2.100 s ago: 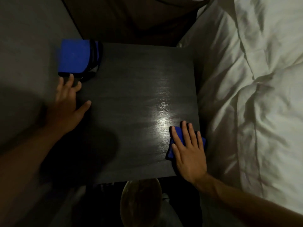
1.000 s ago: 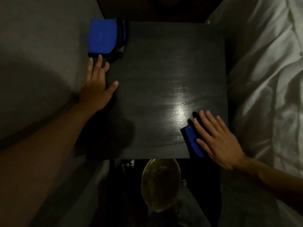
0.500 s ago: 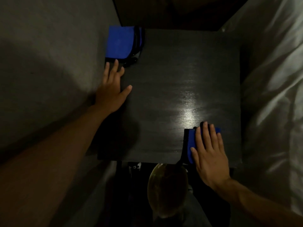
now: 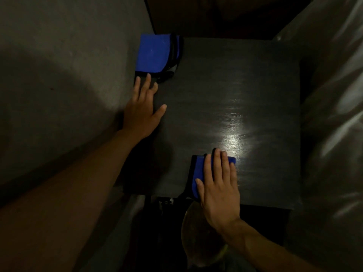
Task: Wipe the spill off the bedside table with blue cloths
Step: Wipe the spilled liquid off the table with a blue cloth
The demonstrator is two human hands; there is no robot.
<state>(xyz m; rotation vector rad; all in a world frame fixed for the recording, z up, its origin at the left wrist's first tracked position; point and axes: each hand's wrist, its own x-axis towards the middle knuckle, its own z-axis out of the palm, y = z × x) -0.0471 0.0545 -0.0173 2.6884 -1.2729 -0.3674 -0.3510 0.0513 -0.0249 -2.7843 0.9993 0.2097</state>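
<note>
The dark bedside table (image 4: 255,85) fills the middle of the view, with a bright wet-looking sheen near its front centre. My right hand (image 4: 218,185) lies flat on a folded blue cloth (image 4: 198,169) at the table's front edge and presses it down. At the table's far left corner sits a stack of folded blue cloths (image 4: 155,54). My left hand (image 4: 141,112) rests flat with fingers apart on the table's left edge, its fingertips just short of that stack, holding nothing.
A grey wall (image 4: 59,75) runs along the table's left side. A bed with rumpled white bedding (image 4: 337,134) lies close on the right. Below the table's front edge a rounded shiny object (image 4: 198,242) shows in the dark.
My right hand has slid the blue cloth leftwards along the table's front edge. My left hand has stayed by the stack of cloths. The camera view has shifted.
</note>
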